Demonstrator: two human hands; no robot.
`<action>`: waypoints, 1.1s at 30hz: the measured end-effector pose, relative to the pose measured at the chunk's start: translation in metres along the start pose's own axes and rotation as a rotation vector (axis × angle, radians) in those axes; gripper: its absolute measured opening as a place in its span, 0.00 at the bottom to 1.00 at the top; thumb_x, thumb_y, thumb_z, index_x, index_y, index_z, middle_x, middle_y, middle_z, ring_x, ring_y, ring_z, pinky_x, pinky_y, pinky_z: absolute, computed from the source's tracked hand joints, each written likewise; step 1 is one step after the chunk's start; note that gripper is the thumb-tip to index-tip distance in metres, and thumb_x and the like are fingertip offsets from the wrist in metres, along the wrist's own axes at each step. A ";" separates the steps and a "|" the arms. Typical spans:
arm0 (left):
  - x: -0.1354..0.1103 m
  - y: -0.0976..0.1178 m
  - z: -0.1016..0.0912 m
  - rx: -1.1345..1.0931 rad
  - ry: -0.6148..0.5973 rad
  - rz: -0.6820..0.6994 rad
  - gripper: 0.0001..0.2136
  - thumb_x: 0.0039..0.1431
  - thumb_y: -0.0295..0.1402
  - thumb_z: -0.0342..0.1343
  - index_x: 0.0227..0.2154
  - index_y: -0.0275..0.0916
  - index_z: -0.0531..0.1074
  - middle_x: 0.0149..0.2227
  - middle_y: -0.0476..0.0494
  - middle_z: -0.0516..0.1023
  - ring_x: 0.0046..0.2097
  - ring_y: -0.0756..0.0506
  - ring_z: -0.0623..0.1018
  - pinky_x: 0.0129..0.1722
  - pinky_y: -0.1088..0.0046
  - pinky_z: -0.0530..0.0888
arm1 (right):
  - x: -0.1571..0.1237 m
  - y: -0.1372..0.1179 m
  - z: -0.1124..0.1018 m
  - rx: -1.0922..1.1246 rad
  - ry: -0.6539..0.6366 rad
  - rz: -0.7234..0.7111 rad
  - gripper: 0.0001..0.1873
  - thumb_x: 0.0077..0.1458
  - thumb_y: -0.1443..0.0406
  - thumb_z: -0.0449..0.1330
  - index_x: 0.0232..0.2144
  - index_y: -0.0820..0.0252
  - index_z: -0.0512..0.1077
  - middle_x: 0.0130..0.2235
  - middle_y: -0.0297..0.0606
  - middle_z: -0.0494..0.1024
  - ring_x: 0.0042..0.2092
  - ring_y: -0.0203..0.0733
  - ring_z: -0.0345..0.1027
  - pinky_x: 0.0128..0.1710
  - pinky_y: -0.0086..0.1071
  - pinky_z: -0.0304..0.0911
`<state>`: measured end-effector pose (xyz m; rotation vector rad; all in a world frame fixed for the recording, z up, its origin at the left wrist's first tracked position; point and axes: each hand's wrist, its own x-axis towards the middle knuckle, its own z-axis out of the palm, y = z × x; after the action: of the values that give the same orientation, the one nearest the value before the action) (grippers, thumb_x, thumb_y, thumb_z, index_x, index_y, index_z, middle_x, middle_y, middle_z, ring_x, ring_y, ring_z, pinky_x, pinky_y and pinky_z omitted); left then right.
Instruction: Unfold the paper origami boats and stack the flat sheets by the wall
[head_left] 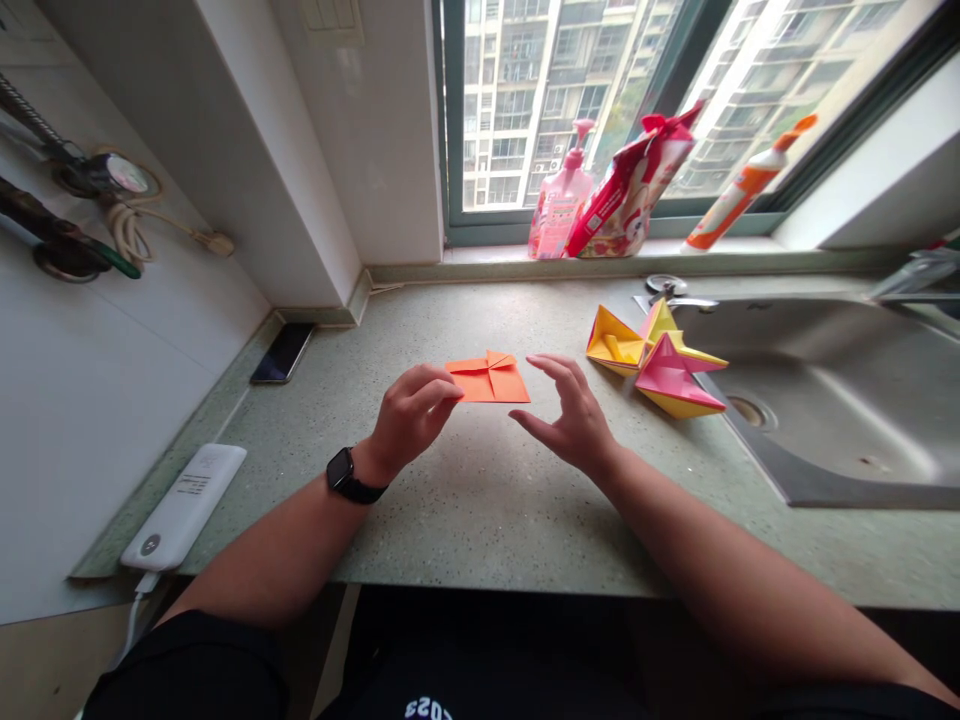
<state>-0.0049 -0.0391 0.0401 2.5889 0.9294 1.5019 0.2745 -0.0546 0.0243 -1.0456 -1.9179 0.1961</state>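
A folded sheet of orange origami paper (pixel 504 386) is held just above the counter, with crossing folds and a small raised flap near its middle. My left hand (pixel 417 412), with a black watch on the wrist, pinches its left edge between thumb and fingers. To the right of the paper is my right hand (pixel 566 412), thumb and fingers spread apart and holding nothing. Beyond that hand, folded paper pieces in yellow (pixel 616 340) and pink (pixel 670 375) stand together beside the sink.
The speckled counter (pixel 480 520) borders a steel sink (pixel 847 400) on the right. A phone (pixel 283 353) and a white power bank (pixel 184 508) with a cable lie at left. On the windowsill are a pink pump bottle (pixel 561 205), a red bag (pixel 637 190) and an orange-white bottle (pixel 742 195).
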 end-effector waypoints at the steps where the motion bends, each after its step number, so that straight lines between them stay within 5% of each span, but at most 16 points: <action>1: 0.000 0.000 0.001 -0.029 0.015 -0.023 0.04 0.74 0.30 0.60 0.40 0.43 0.76 0.41 0.46 0.83 0.43 0.46 0.82 0.44 0.66 0.80 | 0.000 0.003 0.001 0.016 -0.003 0.054 0.37 0.62 0.57 0.70 0.70 0.51 0.65 0.63 0.53 0.76 0.67 0.63 0.69 0.67 0.60 0.68; 7: 0.002 0.001 0.006 -0.220 0.025 -0.134 0.04 0.73 0.29 0.60 0.39 0.42 0.73 0.42 0.43 0.82 0.44 0.45 0.82 0.46 0.64 0.81 | -0.001 0.020 0.009 0.315 -0.051 0.305 0.46 0.63 0.52 0.69 0.76 0.46 0.56 0.64 0.52 0.76 0.66 0.57 0.72 0.62 0.56 0.73; 10: 0.002 0.002 0.008 -0.368 -0.044 -0.198 0.05 0.73 0.32 0.61 0.38 0.42 0.73 0.42 0.42 0.82 0.44 0.45 0.83 0.46 0.64 0.81 | -0.001 0.020 0.010 0.352 -0.131 0.278 0.40 0.62 0.48 0.71 0.71 0.47 0.66 0.63 0.50 0.79 0.65 0.57 0.74 0.62 0.54 0.73; 15: 0.003 0.005 0.010 -0.496 -0.132 -0.220 0.08 0.73 0.35 0.62 0.36 0.41 0.74 0.41 0.41 0.82 0.43 0.45 0.82 0.46 0.64 0.80 | 0.000 0.009 0.011 0.333 -0.210 0.092 0.19 0.67 0.47 0.66 0.48 0.52 0.84 0.52 0.47 0.84 0.53 0.52 0.80 0.57 0.49 0.76; 25: -0.001 0.002 0.012 -0.190 -0.062 -0.117 0.12 0.70 0.40 0.67 0.51 0.43 0.76 0.50 0.38 0.83 0.53 0.39 0.82 0.54 0.56 0.80 | 0.002 0.012 0.005 0.061 -0.063 0.090 0.11 0.70 0.57 0.63 0.37 0.52 0.83 0.39 0.40 0.85 0.40 0.47 0.80 0.44 0.41 0.76; 33: 0.000 0.002 0.009 -0.059 -0.040 -0.048 0.01 0.72 0.30 0.63 0.41 0.43 0.78 0.40 0.44 0.84 0.43 0.44 0.82 0.47 0.63 0.79 | 0.000 0.017 0.010 0.010 -0.060 0.027 0.10 0.69 0.61 0.63 0.38 0.52 0.85 0.40 0.40 0.86 0.40 0.46 0.80 0.43 0.38 0.76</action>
<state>0.0028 -0.0379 0.0356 2.5268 0.9220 1.4382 0.2766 -0.0411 0.0103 -1.0703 -1.9551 0.2548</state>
